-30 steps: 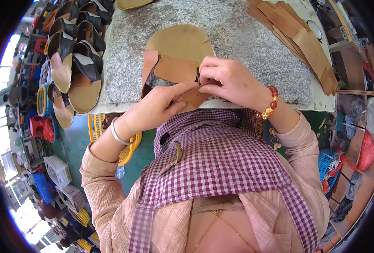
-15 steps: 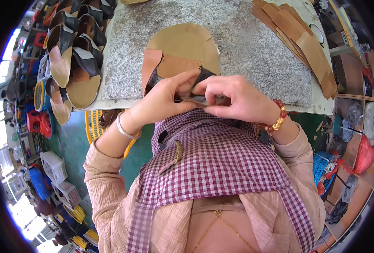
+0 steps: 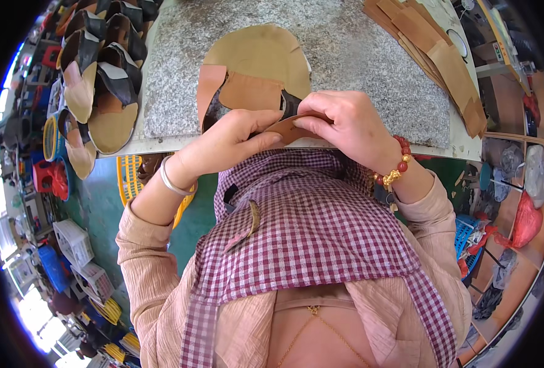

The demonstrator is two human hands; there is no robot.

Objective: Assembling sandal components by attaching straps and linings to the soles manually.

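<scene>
Both hands pinch one tan strap piece (image 3: 287, 127): left hand (image 3: 235, 138) clamps its near end, right hand (image 3: 345, 122) presses it flat for alignment; sandal upper (image 3: 253, 67) just beyond on stone slab (image 3: 358, 55).

Both forearms rise from the lower edge, elbows bent, and meet in front of the chest. The left hand (image 3: 238, 136) curls palm-down, fingers pressed together in a closed grip. The right hand (image 3: 345, 126) pinches beside it, thumb against fingertips, the two hands touching.
</scene>
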